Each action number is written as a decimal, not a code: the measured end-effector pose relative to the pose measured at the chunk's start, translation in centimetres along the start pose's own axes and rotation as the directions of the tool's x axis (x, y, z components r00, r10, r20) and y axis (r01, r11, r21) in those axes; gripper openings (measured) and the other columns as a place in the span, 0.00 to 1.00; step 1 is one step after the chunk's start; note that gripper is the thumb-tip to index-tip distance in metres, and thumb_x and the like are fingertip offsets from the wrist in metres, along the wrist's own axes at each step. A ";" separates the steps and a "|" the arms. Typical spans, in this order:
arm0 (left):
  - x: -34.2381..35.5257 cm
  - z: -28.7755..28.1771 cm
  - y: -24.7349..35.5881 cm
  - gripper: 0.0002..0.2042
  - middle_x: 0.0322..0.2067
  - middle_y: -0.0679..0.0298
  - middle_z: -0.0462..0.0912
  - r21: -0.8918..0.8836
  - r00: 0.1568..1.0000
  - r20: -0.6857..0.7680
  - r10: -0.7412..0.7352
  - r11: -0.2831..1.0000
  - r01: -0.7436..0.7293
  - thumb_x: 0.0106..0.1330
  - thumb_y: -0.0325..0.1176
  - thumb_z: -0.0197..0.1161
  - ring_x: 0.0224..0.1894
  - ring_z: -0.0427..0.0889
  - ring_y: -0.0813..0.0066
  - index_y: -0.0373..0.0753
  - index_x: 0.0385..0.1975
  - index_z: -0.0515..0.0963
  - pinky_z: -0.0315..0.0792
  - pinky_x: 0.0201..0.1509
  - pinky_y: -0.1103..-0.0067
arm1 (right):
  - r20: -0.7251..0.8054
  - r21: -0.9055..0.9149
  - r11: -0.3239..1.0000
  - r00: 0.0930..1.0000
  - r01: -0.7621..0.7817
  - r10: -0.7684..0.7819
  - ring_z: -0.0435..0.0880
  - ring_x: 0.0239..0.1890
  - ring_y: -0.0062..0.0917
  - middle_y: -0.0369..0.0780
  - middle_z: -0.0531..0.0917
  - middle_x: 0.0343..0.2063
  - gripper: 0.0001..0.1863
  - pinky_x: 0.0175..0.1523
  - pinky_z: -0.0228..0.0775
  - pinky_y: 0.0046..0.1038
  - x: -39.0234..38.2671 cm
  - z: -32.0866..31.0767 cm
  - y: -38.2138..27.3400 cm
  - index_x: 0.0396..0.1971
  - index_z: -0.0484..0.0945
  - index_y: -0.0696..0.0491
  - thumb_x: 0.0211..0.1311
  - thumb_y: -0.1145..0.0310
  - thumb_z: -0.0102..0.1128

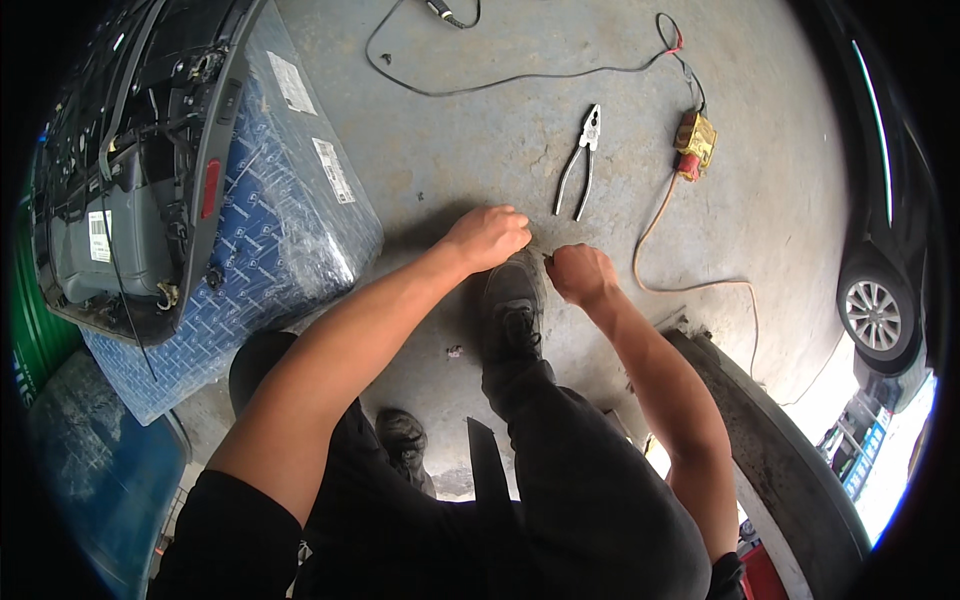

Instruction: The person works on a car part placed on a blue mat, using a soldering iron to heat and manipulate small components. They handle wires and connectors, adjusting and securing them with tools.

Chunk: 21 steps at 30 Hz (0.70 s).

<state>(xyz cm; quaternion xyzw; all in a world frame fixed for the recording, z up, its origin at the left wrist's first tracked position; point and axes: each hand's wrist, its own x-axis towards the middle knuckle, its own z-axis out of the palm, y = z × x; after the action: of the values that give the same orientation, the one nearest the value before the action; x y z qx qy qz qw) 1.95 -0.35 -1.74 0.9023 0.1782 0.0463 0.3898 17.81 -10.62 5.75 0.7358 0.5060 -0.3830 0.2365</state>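
Near the middle of the frame the left hand [490, 235] and the right hand [580, 272] are both curled into loose fists just above the toe of a dark shoe [513, 300], with a small thin piece [546, 258], too small to name, pinched in the right hand's fingers and reaching toward the left; whether the left hand grips anything I cannot tell. Just above the hands, a pair of pliers [582, 160] lies on the concrete floor [470, 130] with handles spread. At upper right sits a yellow and red connector block [695, 143] on a wire, and at left a car door panel [130, 170] rests on a blue wrapped package [280, 230].
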 end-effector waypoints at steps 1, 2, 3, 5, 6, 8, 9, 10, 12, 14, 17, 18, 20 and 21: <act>-0.1 0.2 0.0 0.03 0.28 0.63 0.76 0.047 0.998 -0.049 0.030 0.999 -0.028 0.55 0.27 0.57 0.38 0.79 0.60 0.40 0.20 0.75 0.78 0.40 0.67 | 0.025 -0.002 1.000 1.000 -0.013 0.014 0.85 0.44 0.43 0.48 0.86 0.38 0.17 0.49 0.77 0.40 -0.2 -0.7 -0.4 0.32 0.86 0.54 0.66 0.60 0.50; -0.2 0.3 0.0 0.03 0.27 0.63 0.76 0.057 0.997 -0.061 0.038 0.998 -0.035 0.55 0.27 0.57 0.37 0.79 0.60 0.40 0.20 0.74 0.78 0.40 0.67 | 0.051 -0.005 1.000 0.998 -0.027 0.027 0.85 0.45 0.42 0.48 0.86 0.41 0.15 0.50 0.77 0.38 -0.3 -1.1 -0.7 0.34 0.86 0.53 0.65 0.63 0.50; -0.2 0.1 0.1 0.03 0.27 0.63 0.76 0.066 0.996 -0.073 0.051 0.997 -0.046 0.55 0.27 0.56 0.37 0.79 0.60 0.40 0.20 0.74 0.77 0.39 0.66 | 0.053 0.005 0.999 0.998 -0.046 0.045 0.85 0.46 0.42 0.48 0.86 0.41 0.15 0.50 0.78 0.38 -0.3 -1.0 -0.8 0.34 0.86 0.53 0.65 0.64 0.50; -0.2 -0.2 0.5 0.03 0.27 0.63 0.75 0.077 0.994 -0.086 0.070 0.995 -0.063 0.54 0.27 0.56 0.37 0.79 0.60 0.40 0.20 0.74 0.77 0.39 0.66 | 0.057 0.024 0.996 0.995 -0.083 0.081 0.85 0.46 0.42 0.48 0.86 0.42 0.14 0.50 0.78 0.39 -0.3 -0.8 -0.9 0.35 0.86 0.53 0.64 0.65 0.50; -0.2 -0.2 0.6 0.03 0.27 0.62 0.75 0.078 0.993 -0.088 0.074 0.995 -0.068 0.54 0.26 0.56 0.37 0.79 0.60 0.40 0.20 0.74 0.77 0.39 0.66 | 0.059 0.027 0.996 0.995 -0.081 0.080 0.85 0.46 0.42 0.48 0.86 0.42 0.14 0.50 0.78 0.39 -0.2 -0.7 -0.9 0.35 0.86 0.53 0.63 0.66 0.51; -0.3 -0.4 0.7 0.03 0.27 0.62 0.75 0.090 0.991 -0.094 0.093 0.992 -0.084 0.54 0.26 0.56 0.37 0.79 0.60 0.40 0.20 0.73 0.77 0.38 0.66 | 0.064 0.033 0.996 0.995 -0.078 0.076 0.85 0.46 0.43 0.48 0.86 0.42 0.14 0.50 0.78 0.39 -0.2 -0.7 -1.0 0.35 0.86 0.53 0.62 0.67 0.51; -0.3 -0.5 0.8 0.03 0.27 0.62 0.75 0.098 0.989 -0.099 0.107 0.990 -0.098 0.54 0.26 0.56 0.37 0.79 0.60 0.40 0.20 0.73 0.77 0.38 0.66 | 0.058 0.038 0.996 0.995 -0.079 0.077 0.85 0.46 0.43 0.48 0.86 0.42 0.14 0.50 0.78 0.39 -0.2 -0.7 -1.0 0.35 0.86 0.53 0.62 0.67 0.51; -0.4 -0.6 1.0 0.03 0.27 0.62 0.75 0.107 0.987 -0.102 0.122 0.988 -0.111 0.54 0.26 0.56 0.37 0.79 0.61 0.40 0.20 0.73 0.77 0.38 0.67 | 0.052 0.042 0.996 0.996 -0.079 0.077 0.85 0.46 0.43 0.48 0.86 0.42 0.14 0.50 0.78 0.39 -0.3 -0.7 -1.1 0.35 0.86 0.53 0.62 0.67 0.51; -0.4 -0.7 1.1 0.03 0.27 0.63 0.74 0.123 0.986 -0.104 0.128 0.986 -0.115 0.53 0.26 0.56 0.36 0.78 0.61 0.40 0.20 0.73 0.77 0.37 0.67 | 0.049 0.045 0.996 0.996 -0.081 0.079 0.85 0.46 0.43 0.48 0.86 0.42 0.13 0.50 0.78 0.39 -0.4 -1.0 -1.3 0.35 0.86 0.53 0.62 0.68 0.51; -0.5 -0.6 1.1 0.03 0.26 0.63 0.74 0.144 0.984 -0.110 0.138 0.982 -0.121 0.53 0.26 0.56 0.36 0.78 0.62 0.40 0.19 0.72 0.77 0.37 0.68 | 0.057 0.042 0.996 0.995 -0.084 0.082 0.85 0.46 0.42 0.48 0.86 0.42 0.13 0.50 0.78 0.39 -0.5 -1.3 -1.5 0.35 0.86 0.53 0.61 0.68 0.51; -0.4 -0.6 1.2 0.03 0.26 0.64 0.74 0.177 0.979 -0.119 0.163 0.974 -0.140 0.52 0.26 0.57 0.35 0.78 0.63 0.41 0.19 0.72 0.77 0.37 0.68 | 0.026 0.067 0.995 0.997 -0.071 0.069 0.85 0.43 0.45 0.51 0.86 0.38 0.15 0.49 0.77 0.41 -0.1 -0.5 -0.9 0.31 0.85 0.56 0.62 0.64 0.50; -0.5 -0.6 1.2 0.03 0.26 0.64 0.74 0.184 0.978 -0.122 0.167 0.972 -0.143 0.52 0.26 0.57 0.35 0.79 0.64 0.41 0.19 0.73 0.78 0.37 0.69 | 0.031 0.062 0.996 0.998 -0.064 0.062 0.85 0.43 0.45 0.51 0.86 0.38 0.15 0.49 0.77 0.41 -0.1 -0.6 -0.9 0.31 0.85 0.56 0.61 0.65 0.50; -0.5 -0.4 1.2 0.03 0.26 0.64 0.74 0.200 0.978 -0.121 0.172 0.969 -0.146 0.52 0.27 0.57 0.35 0.79 0.65 0.41 0.19 0.73 0.78 0.37 0.69 | 0.042 0.054 0.997 0.998 -0.050 0.048 0.85 0.43 0.45 0.51 0.86 0.39 0.14 0.49 0.78 0.40 0.0 -0.9 -1.0 0.31 0.85 0.56 0.61 0.66 0.50; -0.5 -0.4 1.2 0.03 0.26 0.65 0.74 0.210 0.978 -0.116 0.173 0.967 -0.146 0.52 0.27 0.57 0.35 0.79 0.65 0.41 0.19 0.73 0.78 0.37 0.70 | 0.056 0.043 0.998 0.997 -0.051 0.048 0.85 0.43 0.45 0.50 0.86 0.39 0.14 0.49 0.78 0.40 0.0 -1.1 -1.0 0.32 0.85 0.56 0.61 0.67 0.50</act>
<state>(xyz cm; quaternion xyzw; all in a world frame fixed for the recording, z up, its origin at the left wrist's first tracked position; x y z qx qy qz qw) 1.71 -1.03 -0.54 0.9432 0.1344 0.1197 0.2791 17.25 -9.40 6.46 0.7423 0.4722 -0.4085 0.2433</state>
